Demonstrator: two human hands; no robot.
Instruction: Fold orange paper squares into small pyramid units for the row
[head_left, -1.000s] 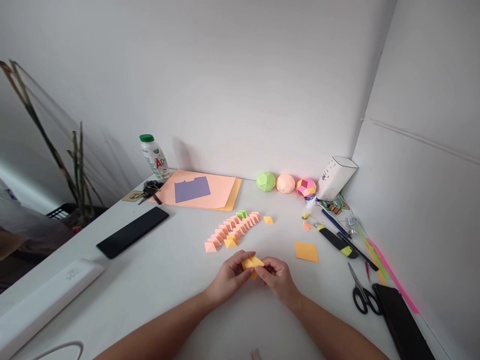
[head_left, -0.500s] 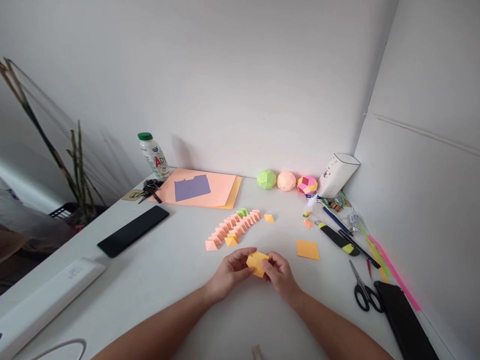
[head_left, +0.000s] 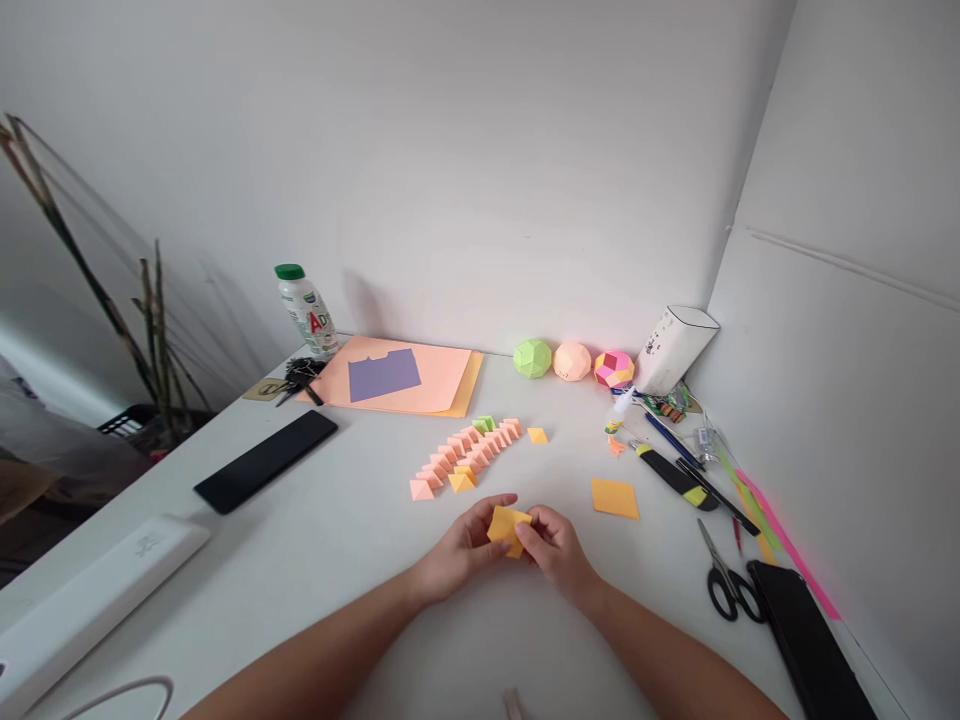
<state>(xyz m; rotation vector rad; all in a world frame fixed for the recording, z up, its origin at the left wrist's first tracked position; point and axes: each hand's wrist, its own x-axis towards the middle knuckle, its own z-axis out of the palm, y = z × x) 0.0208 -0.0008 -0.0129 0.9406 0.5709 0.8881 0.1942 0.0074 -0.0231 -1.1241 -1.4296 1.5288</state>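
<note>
Between my hands is a partly folded orange paper sheet. My left hand grips its left side, thumb in front and forefinger along the top edge. On the right side, my right hand pinches it with the thumb pressed on its face. The fingers behind the paper are hidden. Just beyond my hands stand two rows of small folded paper pieces, mostly peach, with green ones at the far end and orange ones near the front. A flat orange sheet lies to the right.
Scissors, a utility knife and a black phone-like slab lie at the right. Paper balls sit along the wall. Peach paper sheets, a bottle and a black slab are at the left.
The orange paper has shifted slightly left and turned in my fingers. My right thumb has moved left with it; both hands keep their hold.
</note>
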